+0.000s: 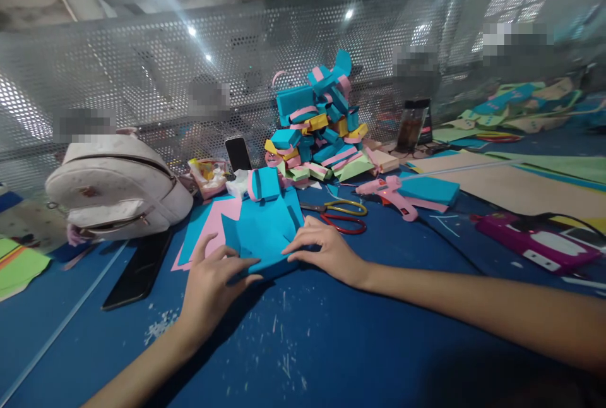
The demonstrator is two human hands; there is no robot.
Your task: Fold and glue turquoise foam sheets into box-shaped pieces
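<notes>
Pinching blue paper (pixel 264 231), hands (pixel 213 278) (pixel 331 251) inward

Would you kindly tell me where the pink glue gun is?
In the head view, the pink glue gun lies right of centre, between the scissors and a blue paper piece.

White backpack (pixel 120 180) on left of blue table (pixel 341 345). Black phone (pixel 138 272) flat just in front of it. Second phone (pixel 238 154) upright, right of bag. Dark-capped bottle (pixel 409 130) near perforated metal partition (pixel 255 57).
</notes>
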